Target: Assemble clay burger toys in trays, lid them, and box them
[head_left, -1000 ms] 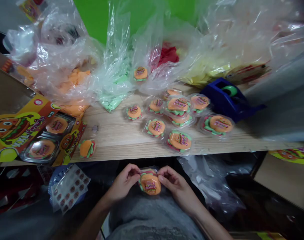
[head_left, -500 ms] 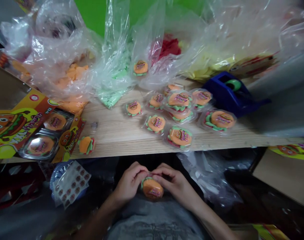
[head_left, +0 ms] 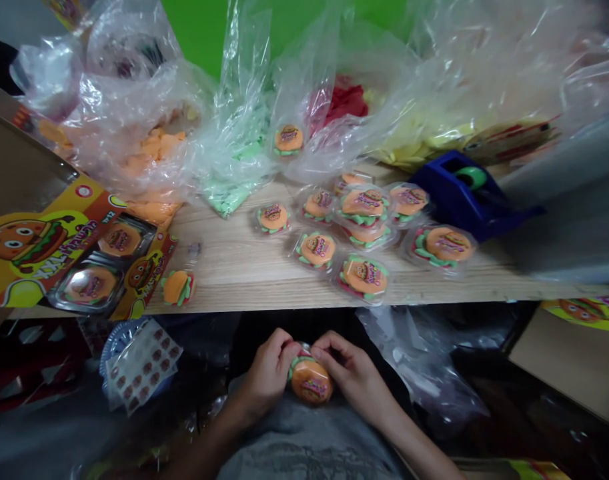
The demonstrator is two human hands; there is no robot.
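Close to my body, below the table edge, I hold a toy burger in a clear plastic case. It has an orange bun with a printed label and a green frill. My left hand pinches the case at its upper left side. The thumb and fingers of my right hand close on its upper right edge. The fingertips of both hands nearly meet there, and what lies beneath them is hidden. Several similar cased burgers, one of them a case near the table's front edge, stand on the wooden table.
Clear bags with orange pieces, green pieces and red pieces line the back. A blue tape dispenser stands at right, a printed display box at left. Sticker sheets lie on a blue plate lower left.
The view has shifted slightly. Both hands have moved a little to the right and down with the cased burger, and the fingertips sit slightly farther apart on its upper edge.
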